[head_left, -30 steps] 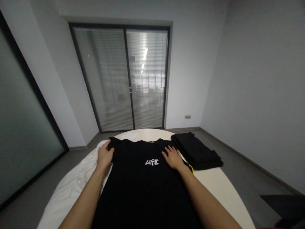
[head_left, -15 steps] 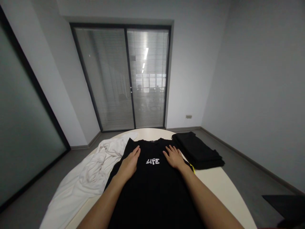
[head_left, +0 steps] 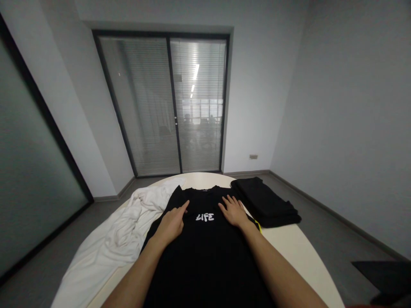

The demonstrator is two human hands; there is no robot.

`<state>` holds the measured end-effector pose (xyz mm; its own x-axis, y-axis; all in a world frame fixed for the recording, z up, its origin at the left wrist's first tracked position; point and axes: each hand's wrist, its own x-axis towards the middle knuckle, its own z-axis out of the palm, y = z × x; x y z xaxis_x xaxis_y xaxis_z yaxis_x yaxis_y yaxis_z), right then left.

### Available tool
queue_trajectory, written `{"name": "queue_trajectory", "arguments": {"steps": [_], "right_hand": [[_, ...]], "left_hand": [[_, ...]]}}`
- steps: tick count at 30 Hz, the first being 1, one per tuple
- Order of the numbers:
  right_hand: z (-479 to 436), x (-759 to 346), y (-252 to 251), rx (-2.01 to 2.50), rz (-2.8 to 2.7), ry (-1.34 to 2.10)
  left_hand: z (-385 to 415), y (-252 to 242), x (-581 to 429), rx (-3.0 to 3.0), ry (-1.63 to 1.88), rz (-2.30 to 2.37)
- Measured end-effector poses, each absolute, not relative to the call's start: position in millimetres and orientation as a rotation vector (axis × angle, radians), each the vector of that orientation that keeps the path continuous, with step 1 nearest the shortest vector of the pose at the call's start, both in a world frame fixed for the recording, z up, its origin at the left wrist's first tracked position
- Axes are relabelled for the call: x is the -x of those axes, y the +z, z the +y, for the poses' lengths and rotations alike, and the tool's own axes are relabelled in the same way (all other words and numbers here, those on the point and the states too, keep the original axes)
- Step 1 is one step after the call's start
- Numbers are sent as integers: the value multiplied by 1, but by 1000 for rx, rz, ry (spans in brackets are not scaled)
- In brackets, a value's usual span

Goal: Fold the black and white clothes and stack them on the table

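Hands (head_left: pixel 171 222) (head_left: pixel 234 212) on black shirt (head_left: pixel 208 256), white lettering (head_left: pixel 204 217) between.

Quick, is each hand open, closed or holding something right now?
Left hand: pointing, on the black shirt; whether it pinches cloth cannot be told.
Right hand: open, spread on the black shirt, gripping nothing.
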<state>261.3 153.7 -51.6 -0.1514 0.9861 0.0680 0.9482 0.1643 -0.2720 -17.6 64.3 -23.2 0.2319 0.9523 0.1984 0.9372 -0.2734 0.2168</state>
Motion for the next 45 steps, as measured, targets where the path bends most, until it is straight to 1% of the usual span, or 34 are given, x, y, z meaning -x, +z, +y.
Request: {"name": "queue_trajectory", "arguments": {"steps": [3,8,12,16,28,33,39,45], "right_hand": [[155,-262,-52,1883,-2221,266],[156,-263,-53,1897,-2227,279],[156,-263,-54,1889,-2237,264],[155,-263,-54,1886,-2235,268],[155,-263,-55,1875,-2255,255],[153,-262,-52,1879,-2253,244],[150,-262,-47,1878,-2257,246],[147,-263,-43,1852,-2276,283]], "left_hand": [[65,-14,20,-2309,446,1962],[67,-5,36,-2076,474,2369],[70,-10,52,-1861,377,2516],[78,-20,66,-1759,331,2460],[91,-31,81,-1688,584,2255],[101,-24,77,-1700,658,2205],[142,-4,71,-1697,713,2072],[178,-3,54,-1883,722,1898]]}}
